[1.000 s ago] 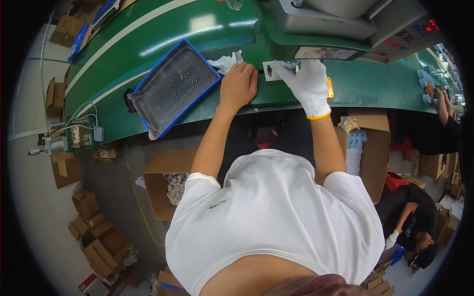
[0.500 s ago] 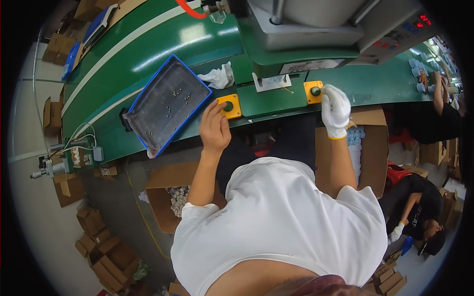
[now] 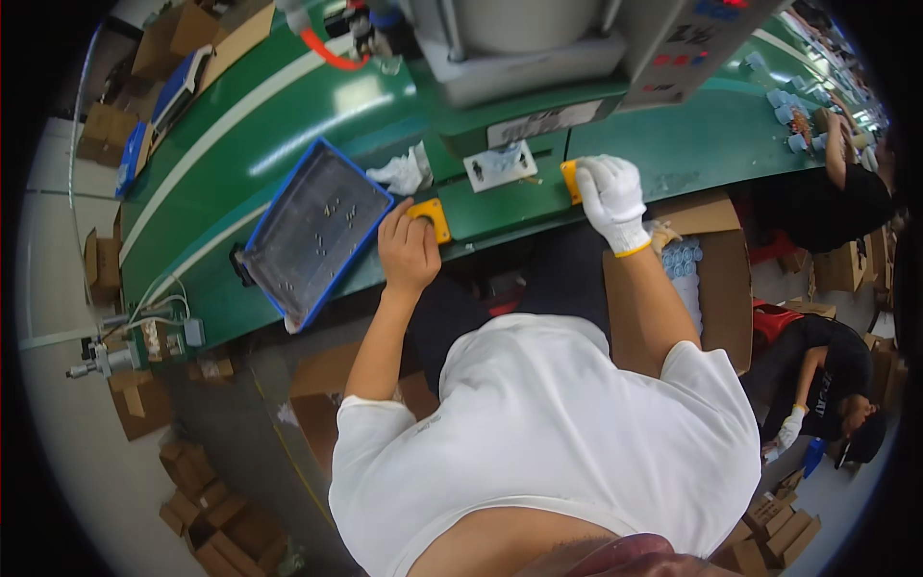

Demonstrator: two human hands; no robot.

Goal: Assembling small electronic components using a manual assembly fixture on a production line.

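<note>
Pressing down with curled bare fingers, the left hand (image 3: 408, 252) covers most of a yellow button box (image 3: 432, 219) at the front edge of the green bench (image 3: 692, 144); nothing is pinched in it. Gloved in white knit, the right hand (image 3: 610, 197) lies flat over a second yellow box (image 3: 569, 180) on the same edge, fingers together, gripping nothing. Between the two boxes, a little farther back, a small white fixture plate (image 3: 500, 164) sits under the grey press machine (image 3: 538, 48).

Smooth and glossy, the bench top is green with a pale stripe running along it. Just left of the bare hand lies a shallow rectangular tray (image 3: 312, 231), blue-rimmed with a dull grey floor and a scatter of tiny metal parts. A crumpled white cloth (image 3: 404, 173) rests beside its far corner. Brown cardboard cartons (image 3: 207, 519) stand on the grey concrete floor. At the right, another person in black (image 3: 827, 370) bends low.
</note>
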